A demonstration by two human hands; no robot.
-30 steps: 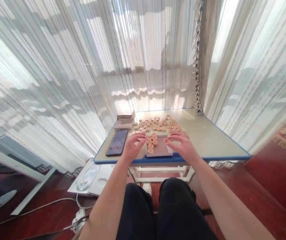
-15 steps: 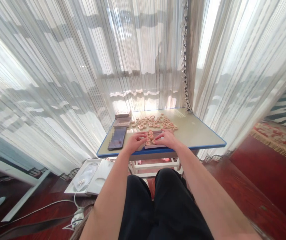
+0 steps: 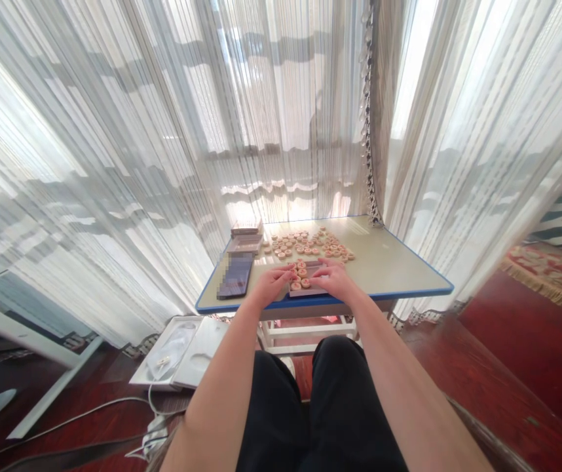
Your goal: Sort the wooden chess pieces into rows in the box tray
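A shallow open box point(image 3: 316, 292) stands at the near edge of the table. Round wooden Chinese chess pieces point(image 3: 305, 283) with red markings lie in rows in its left part. My left hand point(image 3: 272, 284) rests at the box's left side, fingers stretched out and reaching over the rim toward the pieces. On the other side, my right hand point(image 3: 336, 279) spans the box's right part with fingers apart, one fingertip close to the nearest pieces. Neither hand visibly holds a piece. Beyond the box, many loose chess pieces point(image 3: 306, 250) are scattered over the table.
A dark tablet or phone point(image 3: 236, 275) lies left on the blue-edged table point(image 3: 399, 265). Behind it are another shallow tray point(image 3: 245, 245) and a stacked box point(image 3: 245, 227). Sheer curtains point(image 3: 281, 118) hang behind. On the floor are an open white box point(image 3: 163, 351) and cables point(image 3: 156, 429).
The view has shifted slightly, so everything sits a little lower and further right. My right hand's fingertips have drawn back a little from the near piece; my left hand stays by the box.
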